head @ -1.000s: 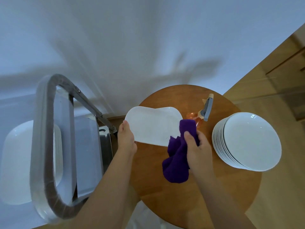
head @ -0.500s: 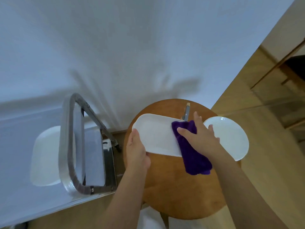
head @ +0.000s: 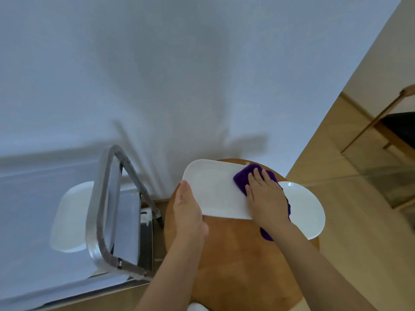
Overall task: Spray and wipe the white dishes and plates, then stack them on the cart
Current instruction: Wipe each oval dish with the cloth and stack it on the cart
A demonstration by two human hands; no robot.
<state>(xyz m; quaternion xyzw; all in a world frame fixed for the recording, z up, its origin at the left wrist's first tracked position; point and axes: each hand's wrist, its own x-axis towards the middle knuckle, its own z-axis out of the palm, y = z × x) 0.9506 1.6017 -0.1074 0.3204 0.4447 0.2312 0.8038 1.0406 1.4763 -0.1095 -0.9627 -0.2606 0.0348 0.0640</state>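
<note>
Over the round wooden tabletop [head: 235, 254], the right hand [head: 266, 198] lies flat with fingers straight, pressing a purple cloth [head: 243, 178] onto the right end of a white oblong dish [head: 213, 191]. The left hand [head: 188, 209] grips the dish's near left edge, thumb on the rim. Just right of the dish, partly under the cloth and arm, sits a stack of white plates [head: 307, 209]. Left of the tabletop stands the cart [head: 105, 209], another white dish [head: 69, 216] resting on it behind the metal handle.
</note>
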